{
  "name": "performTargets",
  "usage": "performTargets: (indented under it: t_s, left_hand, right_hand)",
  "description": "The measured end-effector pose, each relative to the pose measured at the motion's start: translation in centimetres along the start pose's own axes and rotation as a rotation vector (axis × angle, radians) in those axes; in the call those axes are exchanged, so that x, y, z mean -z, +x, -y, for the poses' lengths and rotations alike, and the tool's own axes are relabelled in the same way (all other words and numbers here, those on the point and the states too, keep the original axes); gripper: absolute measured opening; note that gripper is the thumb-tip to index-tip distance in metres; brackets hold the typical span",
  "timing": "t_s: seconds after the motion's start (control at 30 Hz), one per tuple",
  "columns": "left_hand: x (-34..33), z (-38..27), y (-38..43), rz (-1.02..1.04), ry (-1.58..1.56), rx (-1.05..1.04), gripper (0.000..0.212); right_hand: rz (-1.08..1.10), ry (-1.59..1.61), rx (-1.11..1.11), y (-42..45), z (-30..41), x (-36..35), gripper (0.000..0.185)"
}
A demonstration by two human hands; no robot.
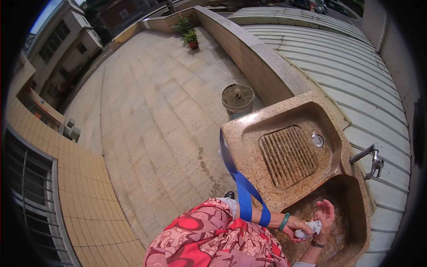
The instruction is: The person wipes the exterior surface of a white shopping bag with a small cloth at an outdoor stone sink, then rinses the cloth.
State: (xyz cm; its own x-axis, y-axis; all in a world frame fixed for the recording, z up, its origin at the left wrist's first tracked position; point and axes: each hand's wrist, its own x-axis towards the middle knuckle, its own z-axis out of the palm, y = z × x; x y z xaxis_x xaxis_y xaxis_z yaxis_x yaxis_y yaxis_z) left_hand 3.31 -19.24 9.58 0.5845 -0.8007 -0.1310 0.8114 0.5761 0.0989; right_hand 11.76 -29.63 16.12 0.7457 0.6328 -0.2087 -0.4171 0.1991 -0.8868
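Low over the deep basin of a speckled stone sink, both hands are on a bunched, twisted white cloth. My left hand, below a green bangle, grips its near end. The far end lies against the palm and thumb of my right hand, whose other fingers are raised and partly curled. A dark band is round the right wrist. Part of the basin floor is hidden by the hands. A wide blue strap loops round the left forearm and reaches the sink's left corner.
Beside the basin is a ribbed washboard with a metal drain. A metal tap juts in at the right edge. A filled bucket stands behind the sink, by a low wall. Paved floor lies left.
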Motion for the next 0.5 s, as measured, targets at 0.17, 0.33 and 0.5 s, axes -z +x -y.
performTargets:
  t_s: [0.17,0.33,0.5]
  left_hand:
    - [-2.4,0.5,-0.7,-0.416,0.485,-0.312,0.030]
    - [-1.2,0.1,0.2,-0.475,0.518,-0.380,0.031]
    - [-2.7,-1.2,-1.2,0.038,-0.239,0.009,0.041]
  right_hand:
    - [-0.136,-0.232,-0.025,0.7,-2.4,1.7,0.048]
    - [-0.036,0.028,0.010,0.3,-3.3,2.7,0.065]
    - [0.468,0.282,0.155,-0.1,-0.8,0.2,0.084]
